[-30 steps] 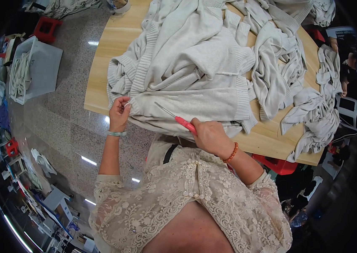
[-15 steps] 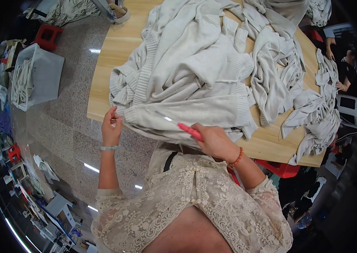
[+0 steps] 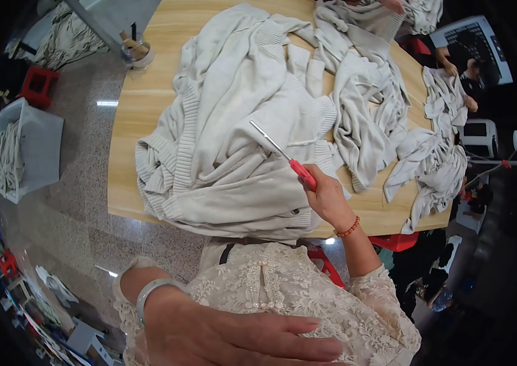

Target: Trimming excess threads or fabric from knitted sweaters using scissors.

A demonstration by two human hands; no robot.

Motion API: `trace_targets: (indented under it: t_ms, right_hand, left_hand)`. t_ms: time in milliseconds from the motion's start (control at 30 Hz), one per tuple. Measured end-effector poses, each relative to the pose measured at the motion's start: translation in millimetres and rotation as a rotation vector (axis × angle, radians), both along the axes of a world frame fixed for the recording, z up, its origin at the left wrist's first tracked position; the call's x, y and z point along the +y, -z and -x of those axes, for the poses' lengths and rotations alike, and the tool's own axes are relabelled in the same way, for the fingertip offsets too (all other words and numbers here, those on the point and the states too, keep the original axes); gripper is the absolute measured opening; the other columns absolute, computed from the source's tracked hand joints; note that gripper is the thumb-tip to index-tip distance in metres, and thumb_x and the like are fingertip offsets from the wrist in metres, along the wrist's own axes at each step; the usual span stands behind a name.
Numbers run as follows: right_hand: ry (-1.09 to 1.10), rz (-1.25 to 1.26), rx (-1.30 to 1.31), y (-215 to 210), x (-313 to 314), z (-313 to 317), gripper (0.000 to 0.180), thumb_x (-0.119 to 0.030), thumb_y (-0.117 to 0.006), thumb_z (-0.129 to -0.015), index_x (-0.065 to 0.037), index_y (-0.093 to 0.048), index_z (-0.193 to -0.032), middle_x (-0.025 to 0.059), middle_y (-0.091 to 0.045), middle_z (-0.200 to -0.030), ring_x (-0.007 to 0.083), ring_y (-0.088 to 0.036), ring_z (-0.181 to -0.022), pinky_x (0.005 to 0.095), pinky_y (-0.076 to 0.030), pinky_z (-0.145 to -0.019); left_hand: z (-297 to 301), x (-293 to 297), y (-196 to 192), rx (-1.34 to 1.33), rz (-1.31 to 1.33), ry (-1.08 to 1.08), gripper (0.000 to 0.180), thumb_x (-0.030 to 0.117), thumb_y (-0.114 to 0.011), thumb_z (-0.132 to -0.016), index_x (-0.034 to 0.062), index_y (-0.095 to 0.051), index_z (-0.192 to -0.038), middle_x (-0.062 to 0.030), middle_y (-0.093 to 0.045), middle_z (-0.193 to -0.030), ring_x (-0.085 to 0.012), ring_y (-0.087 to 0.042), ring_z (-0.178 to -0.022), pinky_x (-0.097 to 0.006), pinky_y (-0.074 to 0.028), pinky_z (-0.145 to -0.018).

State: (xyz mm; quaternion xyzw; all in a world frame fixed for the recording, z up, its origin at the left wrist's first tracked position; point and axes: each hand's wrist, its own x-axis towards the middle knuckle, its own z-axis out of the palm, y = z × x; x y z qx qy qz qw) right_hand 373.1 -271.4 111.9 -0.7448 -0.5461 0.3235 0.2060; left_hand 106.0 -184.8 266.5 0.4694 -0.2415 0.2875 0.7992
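Observation:
My right hand (image 3: 330, 198) is closed round a slim tool (image 3: 302, 174) with a red handle and a long, thin metal shaft; its exact kind is unclear. The shaft points up and left above a heap of off-white ribbed knit sweaters (image 3: 228, 152) on the table. My left hand (image 3: 240, 335), with a pale bangle at the wrist, is held up close in front of my chest. Its fingers stretch to the right, and the lower ones run out of the picture. It holds nothing that shows and is apart from the knitwear.
The wooden table (image 3: 133, 116) carries more knit pieces (image 3: 368, 116) on its right side. A co-worker (image 3: 472, 73) handles cloth at the far right; another hand (image 3: 394, 5) shows at the top. A white bin (image 3: 42, 146) with cloth and a red stool (image 3: 40, 85) stand left.
My left hand has left the sweater's edge and come up close before my chest. My right hand has lifted the tool away from the fabric, and its shaft now points more steeply upward.

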Motion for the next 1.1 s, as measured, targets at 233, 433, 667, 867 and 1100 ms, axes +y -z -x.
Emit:
trace_targets:
  t_ms: [233,433,667,867,1100]
  right_hand:
    - [0.193,0.127,0.000,1,5,-16,0.031,0.003,-0.049,-0.089,-0.006,-0.055,-0.118,0.0097,-0.068,-0.091,0.0183,-0.065,-0.070,0.0310,-0.054,-0.067]
    - [0.189,0.028,-0.081,22,26,-22,0.018,-0.009,-0.057,-0.092,-0.002,-0.057,-0.108,0.0136,-0.061,-0.071,0.0216,-0.065,-0.058,0.0345,-0.050,-0.056]
    - [0.280,0.103,-0.356,14,39,-34,0.021,-0.020,-0.064,-0.090,0.000,-0.060,-0.086,0.0150,-0.060,-0.062,0.0268,-0.062,-0.054,0.0386,-0.047,-0.054]
    - [0.373,0.127,-0.270,16,27,-40,0.017,-0.017,-0.064,-0.088,0.000,-0.061,-0.089,0.0155,-0.063,-0.065,0.0285,-0.063,-0.055,0.0391,-0.048,-0.056]
    - [0.408,0.071,-0.228,23,21,-45,0.029,-0.028,-0.064,-0.090,-0.001,-0.059,-0.080,0.0240,-0.060,-0.066,0.0438,-0.060,-0.066,0.0508,-0.045,-0.060]
  left_hand:
    - [8,41,-5,-0.010,0.149,-0.118,0.107,0.068,-0.063,-0.075,-0.0138,-0.035,-0.139,-0.0385,-0.036,-0.141,-0.0520,-0.034,-0.133,-0.061,-0.026,-0.106]
    - [-8,118,58,-0.362,0.039,-0.201,0.087,0.067,-0.057,-0.083,0.0051,-0.042,-0.142,-0.0210,-0.053,-0.132,-0.0448,-0.040,-0.130,-0.074,-0.024,-0.099]
    - [-19,269,282,1.492,0.509,-0.959,0.051,0.042,-0.072,-0.082,0.0082,-0.058,-0.118,-0.0042,-0.064,-0.097,-0.0129,-0.058,-0.078,-0.027,-0.047,-0.067]
    - [-59,318,334,1.512,0.813,-0.829,0.036,0.037,-0.081,-0.075,0.0056,-0.068,-0.088,-0.0047,-0.067,-0.077,-0.0149,-0.062,-0.064,-0.028,-0.049,-0.059]
    - [-91,344,366,1.634,0.633,-0.928,0.029,0.015,-0.079,-0.071,-0.0056,-0.067,-0.087,-0.0160,-0.070,-0.086,-0.0262,-0.066,-0.070,-0.036,-0.053,-0.065]
